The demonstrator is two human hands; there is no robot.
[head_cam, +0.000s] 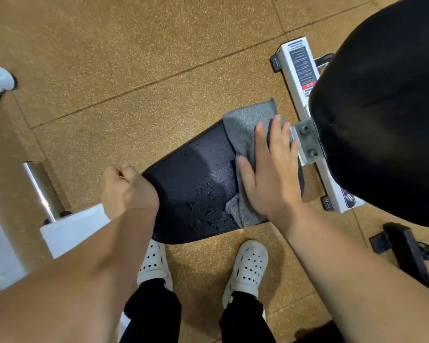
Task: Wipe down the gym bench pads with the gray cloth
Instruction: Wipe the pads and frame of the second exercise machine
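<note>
Press the straight, spread fingers (275, 137) of the right hand (270, 179) onto the gray cloth (248, 125), soft and rumpled at the hinge end of the seat pad (183, 174) beside the metal bracket (307, 139). Brace with the left hand (128, 189), curled over the opposite edge. Sweep evenly toward the droplets (203, 201) beading on slick, finely textured black upholstery.

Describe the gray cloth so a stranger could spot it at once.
Find the black seat pad in the middle, speckled with water drops. At its end nearest the big back pad, under the flat right hand, lies the gray cloth: the only soft, woven, crumpled thing there.
</note>
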